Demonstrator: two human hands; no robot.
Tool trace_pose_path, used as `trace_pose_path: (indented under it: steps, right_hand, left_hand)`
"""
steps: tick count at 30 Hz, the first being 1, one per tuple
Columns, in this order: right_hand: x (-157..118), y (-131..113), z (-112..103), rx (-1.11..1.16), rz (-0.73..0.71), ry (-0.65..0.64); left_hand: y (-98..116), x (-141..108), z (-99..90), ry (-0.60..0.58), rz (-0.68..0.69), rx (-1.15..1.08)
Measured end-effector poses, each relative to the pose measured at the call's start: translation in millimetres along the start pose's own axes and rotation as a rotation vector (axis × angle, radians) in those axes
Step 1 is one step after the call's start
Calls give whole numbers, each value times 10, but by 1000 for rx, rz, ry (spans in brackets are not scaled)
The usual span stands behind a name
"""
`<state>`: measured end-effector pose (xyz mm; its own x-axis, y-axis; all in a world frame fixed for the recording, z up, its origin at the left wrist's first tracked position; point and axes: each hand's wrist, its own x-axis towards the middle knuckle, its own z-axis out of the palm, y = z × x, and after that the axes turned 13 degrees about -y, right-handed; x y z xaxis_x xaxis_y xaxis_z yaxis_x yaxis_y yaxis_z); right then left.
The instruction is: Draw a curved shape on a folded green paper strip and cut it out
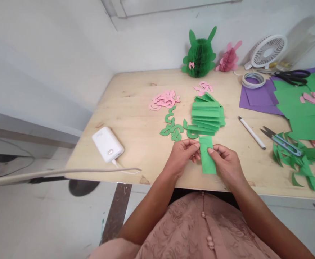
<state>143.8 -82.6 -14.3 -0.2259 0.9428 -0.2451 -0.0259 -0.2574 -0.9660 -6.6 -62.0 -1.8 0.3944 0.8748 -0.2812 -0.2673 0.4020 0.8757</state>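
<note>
Near the table's front edge, a green paper strip (208, 163) is held upright between both hands. My left hand (183, 154) pinches its upper left edge with thumb and fingers. On the strip's right side, the thumb of my right hand (225, 158) presses its face while the fingers curl behind. Just beyond lies a fanned stack of folded green paper strips (207, 113). Curved green paper cutouts (175, 129) are scattered left of that stack, and a heap of pink paper cutouts (164, 100) sits farther back.
Green (199, 55) and pink (229, 59) paper rabbits stand by the wall, beside a white fan (268, 52). Tape (253, 80), a pen (251, 132), small snips (283, 142), black scissors (292, 76) and green scraps (308, 167) lie rightward. A power bank (108, 144) with a cable is left.
</note>
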Motion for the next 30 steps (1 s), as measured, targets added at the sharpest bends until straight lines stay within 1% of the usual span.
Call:
trace_pose_path:
  steps: [8, 17, 24, 30]
  right_hand:
    - [2, 43, -10, -20, -14, -7]
    - [-10, 19, 3, -43, -13, 6]
    - [-12, 34, -6, -75, -2, 16]
    - [-17, -4, 6, -79, -12, 10]
  left_hand:
    - [-21, 17, 9, 10, 14, -11]
    - [-9, 7, 9, 26, 25, -28]
    - [6, 30, 15, 38, 28, 17]
    - [-9, 44, 22, 42, 32, 15]
